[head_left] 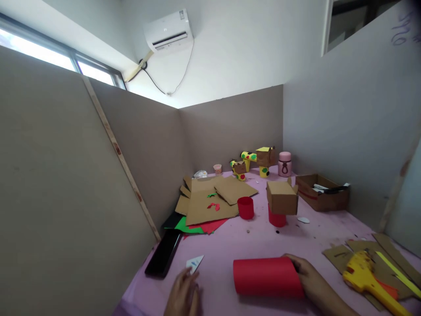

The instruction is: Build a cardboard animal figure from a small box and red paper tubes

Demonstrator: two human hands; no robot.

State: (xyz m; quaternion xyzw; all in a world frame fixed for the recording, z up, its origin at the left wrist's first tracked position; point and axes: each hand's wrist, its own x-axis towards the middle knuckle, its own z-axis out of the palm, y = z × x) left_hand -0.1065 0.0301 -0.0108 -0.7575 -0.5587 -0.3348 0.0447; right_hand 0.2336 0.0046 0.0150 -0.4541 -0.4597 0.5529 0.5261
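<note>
The red paper roll [268, 276] lies near on the pink tabletop [230, 245], long axis running left to right; the right hand [309, 276] cups its right end, grip closed on it; the left hand [184, 294], fingers loosely apart, rests left of it, touching a white paper scrap [194, 263].

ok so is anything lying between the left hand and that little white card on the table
Nothing visible does. The left hand has its fingers right at the white card, with only bare pink table around it. The black phone lies off to the side, and the right hand rests on the red roll.
</note>
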